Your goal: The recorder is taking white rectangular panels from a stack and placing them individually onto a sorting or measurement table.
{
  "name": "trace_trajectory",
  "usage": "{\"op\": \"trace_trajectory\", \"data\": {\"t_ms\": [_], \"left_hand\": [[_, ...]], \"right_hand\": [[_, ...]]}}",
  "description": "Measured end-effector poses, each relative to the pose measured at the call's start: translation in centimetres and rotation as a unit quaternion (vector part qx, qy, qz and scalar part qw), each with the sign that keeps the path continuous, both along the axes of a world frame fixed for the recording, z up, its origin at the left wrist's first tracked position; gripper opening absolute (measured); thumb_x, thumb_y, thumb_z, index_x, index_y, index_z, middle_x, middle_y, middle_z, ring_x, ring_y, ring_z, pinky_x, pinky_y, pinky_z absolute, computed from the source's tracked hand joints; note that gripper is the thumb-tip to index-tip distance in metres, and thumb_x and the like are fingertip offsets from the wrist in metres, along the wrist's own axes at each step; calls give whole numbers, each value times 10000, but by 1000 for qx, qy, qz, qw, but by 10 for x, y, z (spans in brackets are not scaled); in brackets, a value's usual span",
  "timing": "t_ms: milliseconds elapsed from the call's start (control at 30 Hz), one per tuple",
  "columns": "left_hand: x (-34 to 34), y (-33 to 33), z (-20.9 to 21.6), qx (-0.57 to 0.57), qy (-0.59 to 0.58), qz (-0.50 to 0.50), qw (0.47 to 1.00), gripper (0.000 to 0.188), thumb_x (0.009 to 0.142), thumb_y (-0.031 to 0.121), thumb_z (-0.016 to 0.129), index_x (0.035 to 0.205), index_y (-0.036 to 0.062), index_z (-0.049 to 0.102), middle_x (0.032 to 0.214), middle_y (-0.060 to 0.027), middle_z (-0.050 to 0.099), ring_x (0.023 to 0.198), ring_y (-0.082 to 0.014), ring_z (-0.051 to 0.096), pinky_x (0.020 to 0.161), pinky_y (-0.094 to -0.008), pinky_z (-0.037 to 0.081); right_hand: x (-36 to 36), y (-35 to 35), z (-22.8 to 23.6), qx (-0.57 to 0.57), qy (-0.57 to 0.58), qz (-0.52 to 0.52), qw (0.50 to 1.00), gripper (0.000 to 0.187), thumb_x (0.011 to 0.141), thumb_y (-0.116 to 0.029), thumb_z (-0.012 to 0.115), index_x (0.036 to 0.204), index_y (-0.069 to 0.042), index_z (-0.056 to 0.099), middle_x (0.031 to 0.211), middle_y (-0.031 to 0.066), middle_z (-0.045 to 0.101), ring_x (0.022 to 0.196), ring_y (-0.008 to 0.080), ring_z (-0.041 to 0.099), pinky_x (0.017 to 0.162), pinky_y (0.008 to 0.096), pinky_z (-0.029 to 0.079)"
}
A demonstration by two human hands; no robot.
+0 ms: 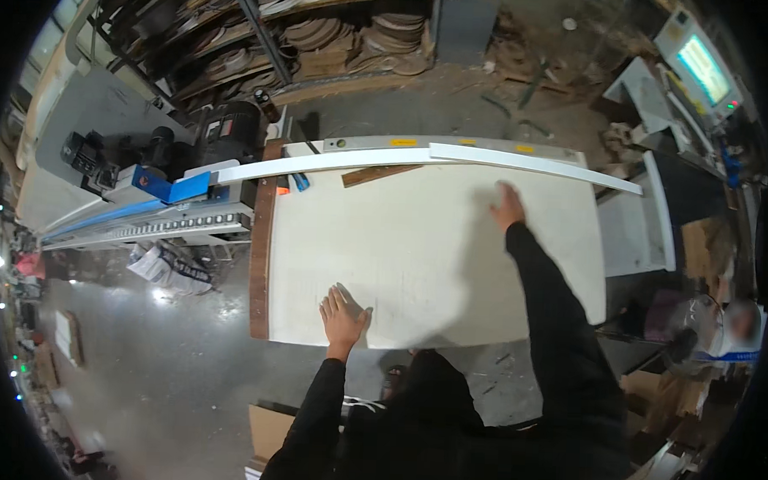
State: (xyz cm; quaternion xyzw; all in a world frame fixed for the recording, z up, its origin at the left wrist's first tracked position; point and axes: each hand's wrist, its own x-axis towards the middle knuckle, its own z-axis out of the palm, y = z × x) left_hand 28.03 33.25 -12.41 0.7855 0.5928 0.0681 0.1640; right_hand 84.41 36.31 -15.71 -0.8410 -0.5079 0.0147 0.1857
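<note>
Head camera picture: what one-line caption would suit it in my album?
Left hand by the near edge of a pale worktable, right hand toward its far side, near long white strips.

The left hand [344, 325] is at the near left, palm down, its fingers [334, 299] fanned out toward the far side and the thumb stretched out to the right. Its forearm [317, 407] comes in from the near edge, sleeved in black. The right hand [509, 208] reaches much farther, to the far right, fingers extended and thumb leftward; the black-sleeved right arm [559, 322] slants behind it.
</note>
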Motion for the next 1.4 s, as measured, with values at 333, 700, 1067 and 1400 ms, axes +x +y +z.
{"op": "trace_trajectory", "data": {"t_ms": [333,700,1067,1400], "left_hand": [[-7,39,4,-101,106,27,989,1198,813,576,813,1658,-11,200,1706,-212,300,1566,-406,305,1295,-536,178],[-41,41,8,-197,-105,103,969,985,878,398,831,1626,13,320,1631,-185,446,1493,-378,437,1234,-526,324],[-19,77,73,67,-23,-166,984,681,848,445,806,1400,111,589,1324,-131,646,1331,-356,559,1279,-591,203],[-117,151,8,-139,-42,-317,937,426,881,341,796,1274,193,724,1130,-82,782,1117,-278,711,1271,-485,283]], "right_hand": [[142,139,-11,-224,-127,43,965,709,864,-108,782,1507,-72,484,1530,134,531,1412,319,500,1218,420,391],[-19,27,30,-201,5,304,931,389,736,-273,880,1000,-97,656,1112,106,653,1060,355,641,924,504,536],[-316,3,61,-164,97,305,933,424,828,-198,813,1210,-92,664,1254,80,668,1259,325,586,995,463,518],[-181,-128,20,-298,47,87,949,306,782,-82,826,1009,-123,623,1236,99,575,1252,349,530,1054,477,474]]}}
